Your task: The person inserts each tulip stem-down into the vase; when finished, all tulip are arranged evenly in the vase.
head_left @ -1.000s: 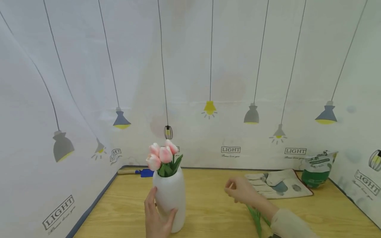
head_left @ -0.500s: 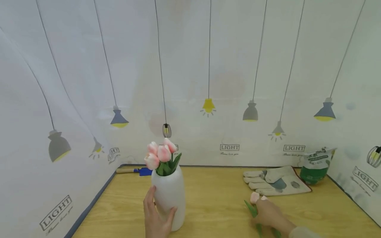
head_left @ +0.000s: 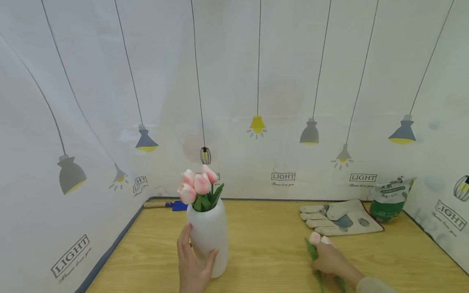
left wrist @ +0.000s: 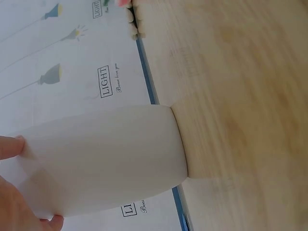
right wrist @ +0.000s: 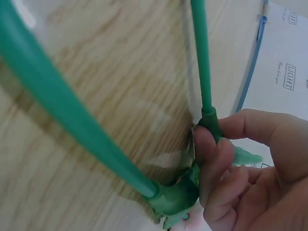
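A tall white vase [head_left: 210,240] stands upright on the wooden table, with several pink tulips [head_left: 201,184] and green leaves rising from its mouth. My left hand [head_left: 194,262] grips the vase's side, fingers at the left and thumb across the front. At the right, my right hand [head_left: 332,259] is low over the table and pinches the green stem of a tulip [right wrist: 204,62] between thumb and fingertips. A second tulip [right wrist: 77,115] lies beside it on the wood, its stem slanting through the right wrist view. Pink blooms show just past the fingers in the head view.
White work gloves [head_left: 340,219] lie flat behind my right hand. A green and white bag [head_left: 390,201] stands in the back right corner. A blue trowel [head_left: 178,206] with a wooden handle lies at the back left. Printed sheeting walls the table in.
My right hand has come down and to the right from above the table onto the tulips and now pinches a stem. The left hand still holds the vase in place.
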Available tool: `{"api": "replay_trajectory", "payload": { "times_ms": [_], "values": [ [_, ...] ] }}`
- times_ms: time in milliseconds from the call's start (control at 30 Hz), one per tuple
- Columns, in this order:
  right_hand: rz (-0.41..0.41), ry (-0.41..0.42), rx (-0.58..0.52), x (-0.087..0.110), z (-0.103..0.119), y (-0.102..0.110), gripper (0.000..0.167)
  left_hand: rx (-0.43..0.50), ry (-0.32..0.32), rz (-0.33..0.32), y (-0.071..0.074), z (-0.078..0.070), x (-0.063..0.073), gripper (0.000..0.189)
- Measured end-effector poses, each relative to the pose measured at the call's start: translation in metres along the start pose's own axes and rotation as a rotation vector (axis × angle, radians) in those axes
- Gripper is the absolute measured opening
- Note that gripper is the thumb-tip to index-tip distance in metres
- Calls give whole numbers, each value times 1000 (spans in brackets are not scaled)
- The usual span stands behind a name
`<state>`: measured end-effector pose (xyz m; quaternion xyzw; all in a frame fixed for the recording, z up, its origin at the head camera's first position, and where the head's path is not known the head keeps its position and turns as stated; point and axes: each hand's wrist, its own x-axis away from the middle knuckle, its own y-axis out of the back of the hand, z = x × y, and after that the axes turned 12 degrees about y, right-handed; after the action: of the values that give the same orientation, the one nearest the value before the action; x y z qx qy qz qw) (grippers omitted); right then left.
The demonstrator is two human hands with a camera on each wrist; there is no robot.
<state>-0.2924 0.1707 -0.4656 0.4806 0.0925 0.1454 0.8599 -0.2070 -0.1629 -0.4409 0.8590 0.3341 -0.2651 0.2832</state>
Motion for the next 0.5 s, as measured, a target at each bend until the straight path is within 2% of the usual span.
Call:
{"api": "replay_trajectory", "payload": {
  "times_ms": [100,233,367,433,500],
  "values": [
    [-39,31,-51,-4,-1,0,17,-7,0,-2,0,0,0,98],
    [-49,120,-202,-10,8,9,12,-10,-7,-12,-1,1,0,98],
    [-11,221,-401,-13,27,29,25,-16,-17,-18,-1,2,0,98],
    [-19,268,-459,-15,36,37,32,-18,-11,-11,-1,3,0,99],
    [-49,308,-470,-18,43,43,34,-18,3,2,-1,3,0,98]
  ]
}}
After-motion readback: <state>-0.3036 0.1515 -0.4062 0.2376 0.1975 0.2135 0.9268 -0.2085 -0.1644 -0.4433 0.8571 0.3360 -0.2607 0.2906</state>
